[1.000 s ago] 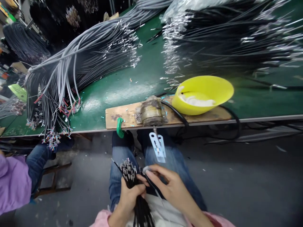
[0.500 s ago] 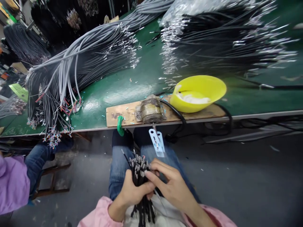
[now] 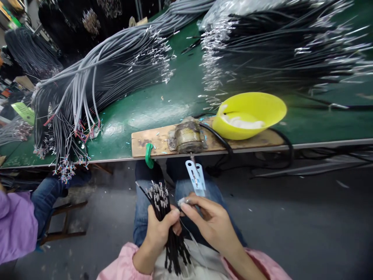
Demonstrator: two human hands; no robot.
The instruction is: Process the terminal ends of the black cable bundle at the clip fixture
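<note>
At the lower centre of the frame, the bundle of black cables point(image 3: 173, 251) leans left, silver tips point(image 3: 159, 196) uppermost. It looks light and bendy, the tips probably easily bent, so the black lengths just below them seem the best hold. The left hand point(image 3: 159, 229) is closed around it there, thumb across the front. To the right, the right hand point(image 3: 212, 221) pinches a small pale wad point(image 3: 181, 202), its material unclear, between thumb and finger.

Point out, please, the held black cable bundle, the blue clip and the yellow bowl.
Black cable bundle point(image 3: 160, 201), head view: upper part near tips.
Blue clip point(image 3: 197, 184), head view: lower half.
Yellow bowl point(image 3: 233, 133), head view: outer wall.
</note>
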